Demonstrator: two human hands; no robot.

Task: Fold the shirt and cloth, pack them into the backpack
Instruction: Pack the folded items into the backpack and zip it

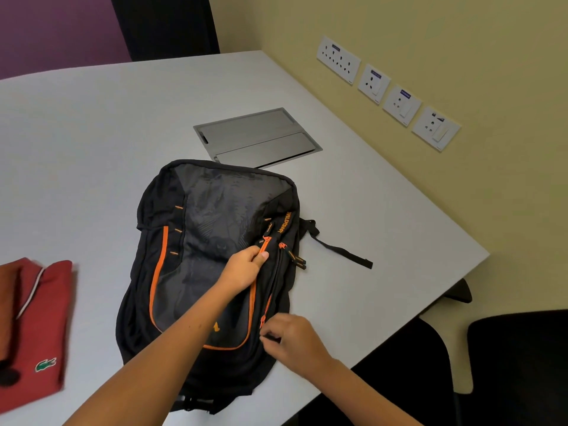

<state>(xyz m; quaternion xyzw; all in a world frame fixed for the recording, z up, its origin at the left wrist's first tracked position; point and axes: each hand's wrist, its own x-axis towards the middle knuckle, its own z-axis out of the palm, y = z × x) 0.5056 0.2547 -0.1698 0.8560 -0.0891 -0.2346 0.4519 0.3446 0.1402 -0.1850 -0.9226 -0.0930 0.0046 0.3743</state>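
Grey table, backpack flat; left hand pinching fabric, right hand pinching zipper pull; risk: slider snagging slack cloth, jamming

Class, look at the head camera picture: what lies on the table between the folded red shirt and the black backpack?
Nothing: in the head view, only bare grey table separates the red shirt from the backpack.

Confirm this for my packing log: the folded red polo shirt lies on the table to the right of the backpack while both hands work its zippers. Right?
Not quite. The head view shows the folded red polo shirt on the table to the left of the backpack. The left hand and right hand do work its zippers.
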